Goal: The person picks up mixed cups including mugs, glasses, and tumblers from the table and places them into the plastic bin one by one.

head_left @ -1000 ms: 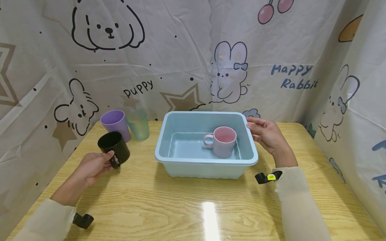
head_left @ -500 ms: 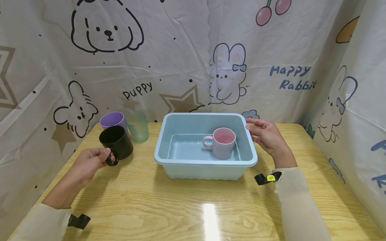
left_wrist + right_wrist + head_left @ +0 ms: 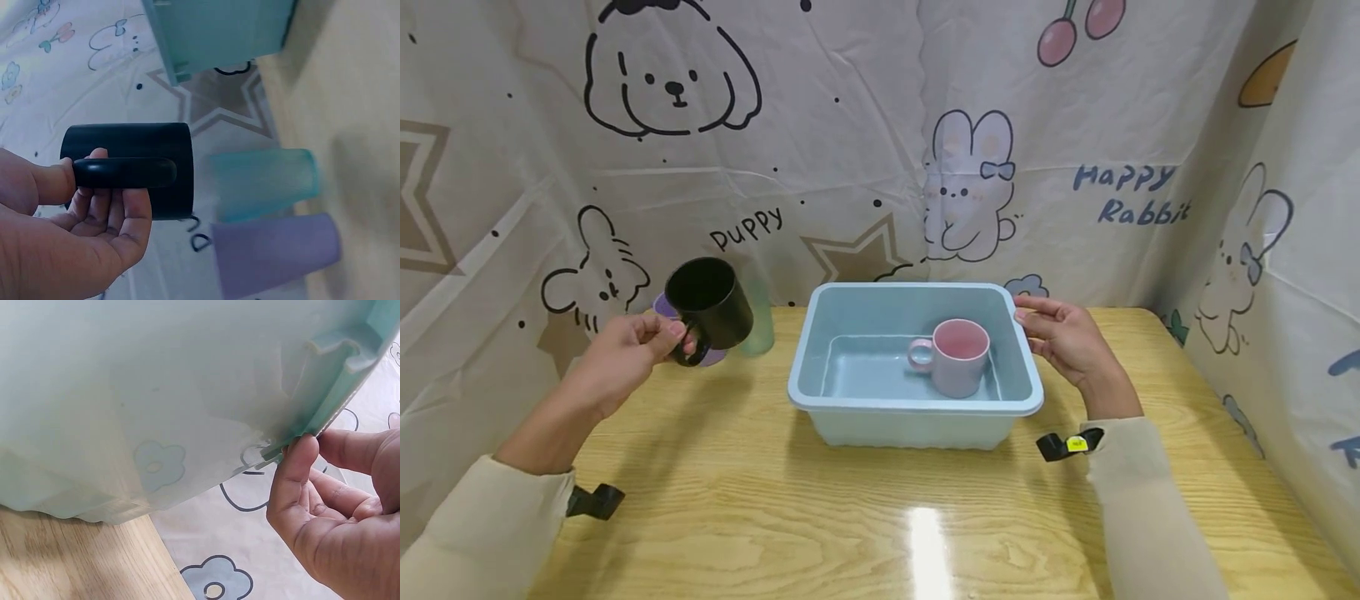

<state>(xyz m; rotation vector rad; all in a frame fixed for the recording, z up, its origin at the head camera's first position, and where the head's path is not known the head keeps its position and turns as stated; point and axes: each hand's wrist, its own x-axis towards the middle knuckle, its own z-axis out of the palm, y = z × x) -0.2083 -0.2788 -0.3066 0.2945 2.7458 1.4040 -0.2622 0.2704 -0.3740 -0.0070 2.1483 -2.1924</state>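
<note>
My left hand (image 3: 632,354) grips a black mug (image 3: 718,304) by its handle, raised above the table on the left. In the left wrist view, thumb and fingers close around the handle of the mug (image 3: 172,140). A light blue plastic basin (image 3: 880,407) stands at the middle of the table, with a pink mug (image 3: 958,367) upright inside at its right end. My right hand (image 3: 1063,337) pinches the basin's right rim near its back corner; in the right wrist view thumb and forefinger meet on the edge of the basin (image 3: 206,375).
Behind the black mug stand a purple cup (image 3: 275,253), mostly hidden in the head view, and a translucent green cup (image 3: 762,321). A printed curtain (image 3: 850,133) rises at the back and sides of the wooden table (image 3: 790,517).
The black mug, in my left hand, has risen and moved slightly right, now covering most of the purple cup. My right hand stays at the basin's rim.
</note>
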